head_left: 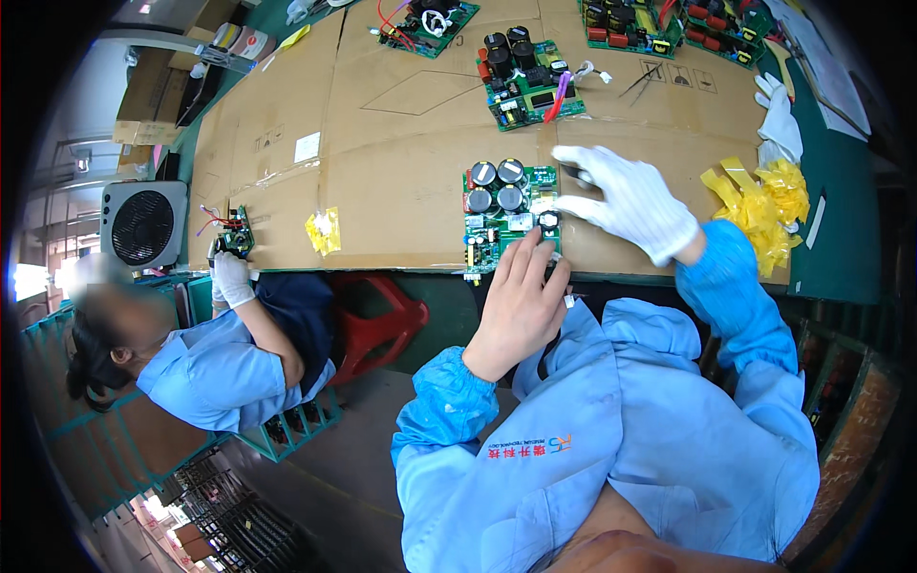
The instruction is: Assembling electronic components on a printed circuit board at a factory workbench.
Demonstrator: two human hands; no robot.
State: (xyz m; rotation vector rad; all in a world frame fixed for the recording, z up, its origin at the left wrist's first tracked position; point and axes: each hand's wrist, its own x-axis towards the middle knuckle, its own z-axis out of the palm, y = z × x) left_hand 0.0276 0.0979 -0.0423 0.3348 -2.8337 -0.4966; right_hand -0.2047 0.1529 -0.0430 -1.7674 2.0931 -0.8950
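A green circuit board (489, 234) with several black cylindrical capacitors (511, 198) lies at the cardboard's near edge. My bare left hand (523, 301) is on its lower right corner, fingers closed together over the edge; the thumb is mostly hidden. A small white connector (571, 300) shows beside that hand. To the board's right is my right hand (630, 201) in a white glove, thumb and forefinger apart. The thumb tip comes up to the board's right edge, and a small dark thing (577, 176) shows between the fingers; whether it is held is unclear.
Further boards stand beyond: one with red and purple wires (527, 81), others at the far edge (630, 27). Tweezers (642, 80), a loose white glove (780, 129) and crumpled yellow tape (764, 205) lie rightward. At left, a co-worker (215, 358) handles a small board (232, 234) near a fan (143, 224).
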